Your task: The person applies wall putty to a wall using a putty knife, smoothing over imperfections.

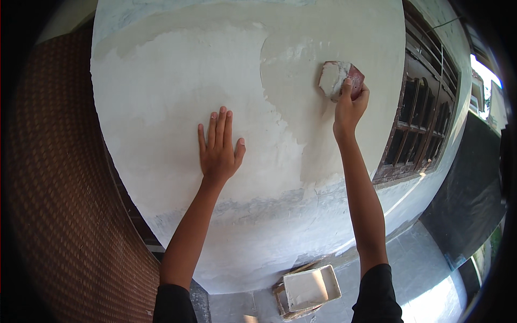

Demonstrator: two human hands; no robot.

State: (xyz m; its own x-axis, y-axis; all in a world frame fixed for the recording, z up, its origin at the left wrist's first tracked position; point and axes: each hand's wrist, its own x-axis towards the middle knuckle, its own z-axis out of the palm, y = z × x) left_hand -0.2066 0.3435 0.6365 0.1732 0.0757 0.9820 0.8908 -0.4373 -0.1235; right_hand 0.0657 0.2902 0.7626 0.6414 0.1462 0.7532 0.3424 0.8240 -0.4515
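Flat against the pale wall (177, 91), my left hand (218, 148) lies with its fingers spread and holds nothing. Up and to the right, my right hand (351, 107) grips a reddish-brown scraper (356, 81) by its edge, thumb on the near face. A thick lump of off-white putty (331, 81) covers the scraper's left part. The scraper is held close to the wall; whether it touches cannot be made out. Around it the wall has a damp-looking greyish-beige coat, while a whiter, drier-looking patch surrounds my left hand.
Below, a white rectangular tub (337, 285) with pale putty inside rests over the grey tiled floor (231, 307). A dark wooden window (417, 118) with panes and bars is on the right. A brown woven panel (70, 177) stands along the left. A dark sheet (463, 183) hangs far right.
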